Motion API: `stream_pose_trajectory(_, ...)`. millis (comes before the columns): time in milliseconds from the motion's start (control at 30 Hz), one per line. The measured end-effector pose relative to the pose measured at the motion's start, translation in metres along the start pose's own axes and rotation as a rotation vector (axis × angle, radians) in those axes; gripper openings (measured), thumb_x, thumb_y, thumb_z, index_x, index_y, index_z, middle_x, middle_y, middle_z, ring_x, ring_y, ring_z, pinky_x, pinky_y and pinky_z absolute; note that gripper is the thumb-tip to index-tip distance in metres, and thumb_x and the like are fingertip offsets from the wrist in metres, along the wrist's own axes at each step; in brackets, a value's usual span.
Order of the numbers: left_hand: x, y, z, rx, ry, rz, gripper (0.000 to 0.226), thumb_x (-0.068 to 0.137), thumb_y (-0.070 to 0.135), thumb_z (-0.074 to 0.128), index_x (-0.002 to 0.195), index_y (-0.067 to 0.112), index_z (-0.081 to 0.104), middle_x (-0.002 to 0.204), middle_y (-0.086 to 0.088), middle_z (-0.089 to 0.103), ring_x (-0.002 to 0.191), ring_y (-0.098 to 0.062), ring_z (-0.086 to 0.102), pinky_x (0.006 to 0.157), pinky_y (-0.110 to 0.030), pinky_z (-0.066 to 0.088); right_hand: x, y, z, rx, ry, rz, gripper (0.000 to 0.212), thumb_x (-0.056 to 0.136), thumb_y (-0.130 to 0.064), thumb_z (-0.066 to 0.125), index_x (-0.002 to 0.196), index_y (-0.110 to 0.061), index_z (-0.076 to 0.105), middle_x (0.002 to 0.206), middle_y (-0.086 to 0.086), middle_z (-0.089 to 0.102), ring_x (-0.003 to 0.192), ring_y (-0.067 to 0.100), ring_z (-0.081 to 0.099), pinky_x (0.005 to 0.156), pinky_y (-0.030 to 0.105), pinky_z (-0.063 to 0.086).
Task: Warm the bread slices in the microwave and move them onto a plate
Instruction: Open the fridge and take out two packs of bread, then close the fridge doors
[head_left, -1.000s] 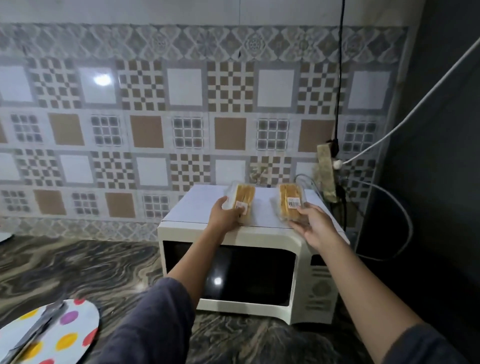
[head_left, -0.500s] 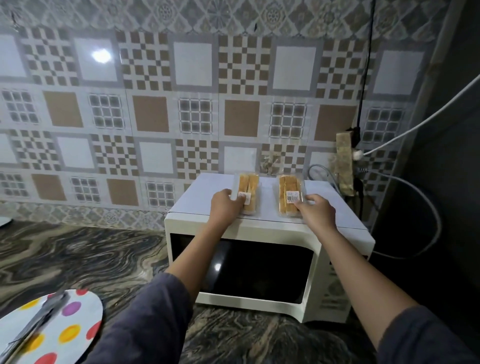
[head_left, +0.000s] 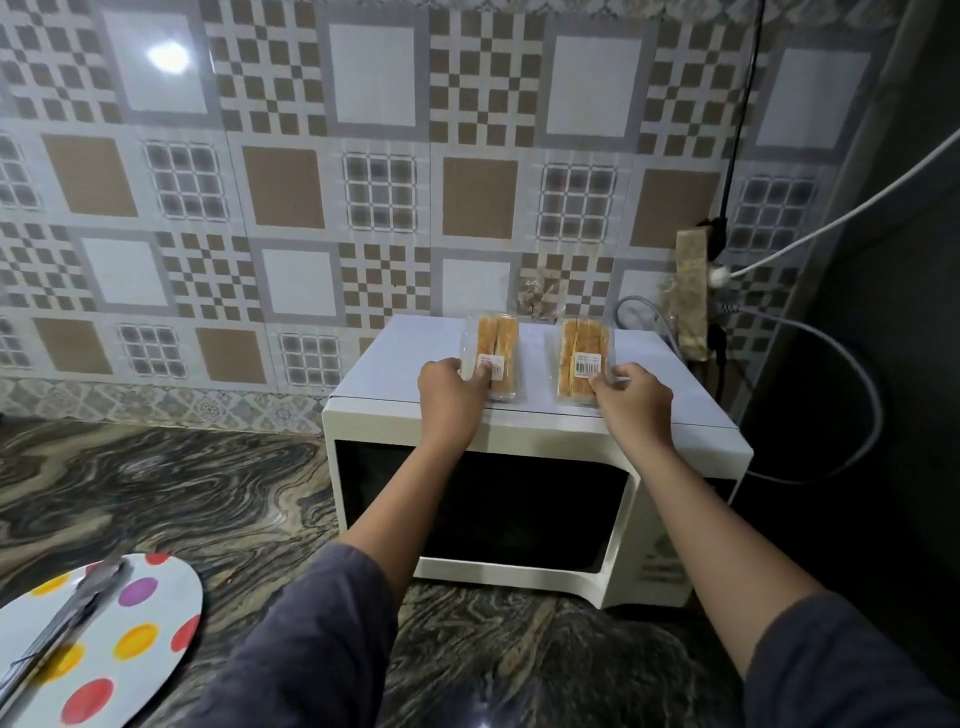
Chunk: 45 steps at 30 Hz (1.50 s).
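Observation:
Two clear plastic packs of bread slices lie flat on top of the white microwave (head_left: 670, 426), whose dark door is closed. My left hand (head_left: 449, 392) grips the near end of the left bread pack (head_left: 497, 345), thumb on its label. My right hand (head_left: 631, 397) pinches the near end of the right bread pack (head_left: 582, 353) next to its barcode sticker. A white plate with coloured dots (head_left: 135, 639) sits on the counter at the lower left.
A grey utensil (head_left: 67, 623) lies across the plate. The dark marbled counter (head_left: 182, 499) runs left of the microwave. A patterned tile wall stands behind. Cables and a socket (head_left: 719, 275) hang at the right, beside a dark surface.
Both packs were held tilted above the microwave top; they now lie flat on it with my hands still on their near ends. The view has moved closer.

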<state>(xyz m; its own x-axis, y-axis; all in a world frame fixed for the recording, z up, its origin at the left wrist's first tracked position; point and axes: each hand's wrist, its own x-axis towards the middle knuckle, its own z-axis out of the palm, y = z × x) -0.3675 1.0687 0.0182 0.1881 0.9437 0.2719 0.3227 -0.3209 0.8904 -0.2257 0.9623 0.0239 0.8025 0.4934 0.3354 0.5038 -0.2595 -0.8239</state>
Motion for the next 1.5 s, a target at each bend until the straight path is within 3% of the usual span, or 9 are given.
stream_pose_trajectory(200, -0.006, 0.006, -0.01, 0.035, -0.095, -0.009, 0.045, 0.089, 0.03, 0.056, 0.11, -0.009, 0.057, 0.119, -0.027, 0.054, 0.109, -0.038, 0.054, 0.089, -0.04, 0.045, -0.002, -0.004, -0.006, -0.047, -0.076, 0.05, 0.029, 0.09, -0.025, 0.055, 0.11, -0.006, 0.063, 0.113, 0.012, 0.065, 0.097, 0.024, 0.057, 0.073, 0.024, 0.037)
stream_pose_trajectory(367, -0.03, 0.013, -0.025, 0.046, -0.106, -0.011, 0.049, 0.094, 0.026, 0.051, 0.132, -0.003, 0.04, 0.14, -0.015, 0.034, 0.124, -0.029, 0.043, 0.099, -0.031, 0.035, -0.03, -0.008, -0.024, -0.097, -0.12, 0.058, 0.037, 0.094, -0.023, 0.047, 0.12, 0.002, 0.055, 0.124, 0.017, 0.059, 0.114, 0.032, 0.052, 0.089, 0.034, 0.042)
stream_pose_trajectory(567, -0.084, 0.042, -0.051, -0.053, -0.093, 0.07, 0.052, 0.093, 0.019, 0.052, 0.138, 0.0, 0.032, 0.145, -0.011, 0.033, 0.131, -0.026, 0.037, 0.104, -0.029, 0.032, -0.085, -0.009, -0.077, -0.142, -0.185, 0.056, 0.053, 0.094, -0.03, 0.048, 0.143, -0.012, 0.035, 0.148, 0.01, 0.035, 0.133, 0.025, 0.038, 0.096, 0.029, 0.035)
stream_pose_trajectory(667, -0.124, 0.065, -0.064, -0.12, -0.135, 0.135, 0.045, 0.094, 0.018, 0.049, 0.135, 0.002, 0.038, 0.141, -0.01, 0.038, 0.127, -0.023, 0.041, 0.093, -0.022, 0.031, -0.124, -0.008, -0.115, -0.158, -0.131, 0.051, 0.053, 0.093, -0.028, 0.048, 0.142, -0.014, 0.037, 0.147, 0.009, 0.036, 0.13, 0.026, 0.041, 0.094, 0.03, 0.037)
stream_pose_trajectory(767, -0.177, 0.08, -0.069, -0.149, -0.222, 0.182, 0.047, 0.093, 0.019, 0.05, 0.136, 0.002, 0.039, 0.141, -0.013, 0.041, 0.129, -0.026, 0.041, 0.104, -0.032, 0.034, -0.17, -0.006, -0.159, -0.175, -0.078, 0.079, 0.05, 0.092, -0.029, 0.051, 0.139, -0.014, 0.041, 0.142, 0.01, 0.042, 0.128, 0.026, 0.044, 0.097, 0.032, 0.038)
stream_pose_trajectory(933, -0.275, 0.096, -0.065, -0.189, -0.403, 0.308, 0.048, 0.095, 0.02, 0.048, 0.138, 0.003, 0.037, 0.142, -0.012, 0.04, 0.129, -0.026, 0.041, 0.097, -0.025, 0.034, -0.264, 0.004, -0.24, -0.187, 0.023, 0.136, 0.046, 0.094, -0.032, 0.05, 0.138, -0.017, 0.042, 0.145, 0.006, 0.039, 0.131, 0.024, 0.04, 0.1, 0.033, 0.037)
stream_pose_trajectory(1100, -0.398, 0.113, -0.047, -0.213, -0.618, 0.366, 0.045, 0.094, 0.02, 0.051, 0.135, 0.004, 0.042, 0.139, -0.013, 0.043, 0.128, -0.029, 0.042, 0.106, -0.037, 0.037, -0.37, 0.024, -0.328, -0.254, 0.168, 0.24, 0.045, 0.095, -0.03, 0.051, 0.137, -0.017, 0.043, 0.142, 0.005, 0.044, 0.128, 0.021, 0.044, 0.095, 0.028, 0.037)
stream_pose_trajectory(1367, -0.577, 0.157, -0.028, -0.311, -0.975, 0.525, 0.037, 0.095, 0.022, 0.05, 0.128, 0.007, 0.048, 0.129, -0.01, 0.044, 0.117, -0.026, 0.048, 0.099, -0.033, 0.041, -0.506, 0.046, -0.472, -0.277, 0.554, 0.436, 0.032, 0.09, -0.015, 0.057, 0.12, -0.006, 0.059, 0.122, 0.012, 0.061, 0.116, 0.026, 0.055, 0.092, 0.028, 0.04)
stream_pose_trajectory(1500, -0.656, 0.182, -0.016, -0.34, -1.114, 0.603, 0.031, 0.093, 0.02, 0.051, 0.121, 0.006, 0.054, 0.125, -0.011, 0.049, 0.114, -0.026, 0.051, 0.096, -0.031, 0.04, -0.562, 0.064, -0.531, -0.253, 0.674, 0.517, 0.034, 0.09, -0.011, 0.057, 0.122, -0.001, 0.056, 0.122, 0.016, 0.06, 0.117, 0.031, 0.054, 0.097, 0.033, 0.04)
